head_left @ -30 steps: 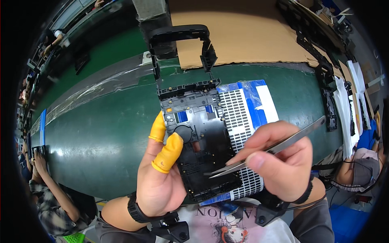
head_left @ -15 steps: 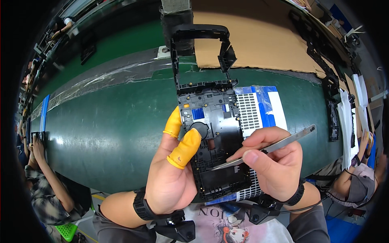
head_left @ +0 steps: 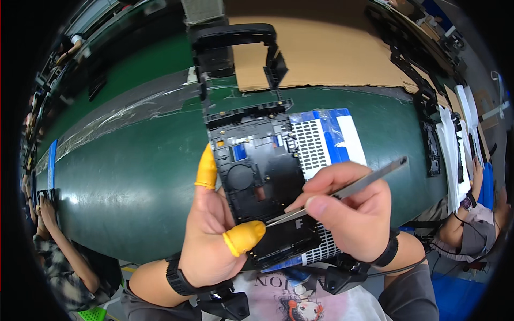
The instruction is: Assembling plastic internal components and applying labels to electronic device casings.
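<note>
My left hand (head_left: 211, 235) grips a black plastic housing (head_left: 276, 176) by its left side. Yellow finger cots cover its thumb and one finger. The housing has an open, loop-shaped upper frame, small brass-coloured inserts and a round recess. In my right hand (head_left: 356, 219), thumb and fingers close around a pair of metal tweezers (head_left: 369, 183). The tweezers' tip points left over the lower part of the housing, right beside my left thumb. Whether anything sits at the tip is too small to tell.
Under the housing lies a white sheet with a black grid (head_left: 312, 143) and blue tape, on a green work surface (head_left: 134, 160). Cardboard (head_left: 321, 59) covers the far side. Black frames (head_left: 431, 144) stand at right. Co-workers' arms (head_left: 69, 235) show at both sides.
My left thumb has slid from the round recess down to the tweezers' tip. The housing and both hands appear shifted slightly left in the view.
</note>
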The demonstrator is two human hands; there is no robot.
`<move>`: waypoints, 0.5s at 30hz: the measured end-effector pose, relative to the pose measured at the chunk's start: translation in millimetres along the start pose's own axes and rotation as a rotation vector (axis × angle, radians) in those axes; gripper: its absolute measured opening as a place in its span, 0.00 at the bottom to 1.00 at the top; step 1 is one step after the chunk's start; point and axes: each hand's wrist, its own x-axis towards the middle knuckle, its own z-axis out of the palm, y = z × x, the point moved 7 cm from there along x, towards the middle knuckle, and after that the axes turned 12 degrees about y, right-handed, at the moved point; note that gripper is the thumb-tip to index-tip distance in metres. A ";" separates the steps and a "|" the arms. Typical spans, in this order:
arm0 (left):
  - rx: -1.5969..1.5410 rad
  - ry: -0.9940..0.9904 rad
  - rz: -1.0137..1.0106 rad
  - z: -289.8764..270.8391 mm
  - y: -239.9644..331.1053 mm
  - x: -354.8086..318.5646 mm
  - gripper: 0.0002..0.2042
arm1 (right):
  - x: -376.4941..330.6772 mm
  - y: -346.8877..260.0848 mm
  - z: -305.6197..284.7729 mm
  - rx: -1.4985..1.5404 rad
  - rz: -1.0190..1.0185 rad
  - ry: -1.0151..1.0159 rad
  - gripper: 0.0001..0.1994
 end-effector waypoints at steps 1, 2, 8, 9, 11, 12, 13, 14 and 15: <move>0.008 -0.002 0.015 0.1 1.7 -0.1 0.45 | 3.1 -2.1 -1.9 0.021 0.012 0.004 0.10; 0.012 -0.011 0.039 0.8 5.0 -0.1 0.45 | 7.8 -13.0 -5.8 0.078 -0.039 0.027 0.08; -0.070 0.107 0.179 -1.9 20.1 3.0 0.39 | 38.6 1.9 -51.9 -0.098 -0.064 0.235 0.08; -0.123 0.154 0.167 -4.7 20.2 4.4 0.37 | 40.2 8.3 -54.6 -0.098 -0.044 0.242 0.07; -0.055 0.100 0.206 -9.3 22.5 5.5 0.30 | 40.4 11.9 -54.8 -0.092 -0.031 0.224 0.07; -0.096 0.127 0.204 -12.1 22.7 6.8 0.27 | 41.1 11.1 -55.4 -0.117 -0.029 0.215 0.08; -0.137 0.155 0.203 -14.4 23.4 7.9 0.25 | 41.7 10.7 -54.9 -0.141 -0.027 0.204 0.08; -0.138 0.187 0.218 -13.5 22.9 9.0 0.19 | 41.6 11.0 -54.5 -0.140 -0.026 0.200 0.08; -0.136 0.190 0.216 -14.8 23.1 8.9 0.19 | 41.6 12.0 -54.5 -0.138 -0.023 0.201 0.08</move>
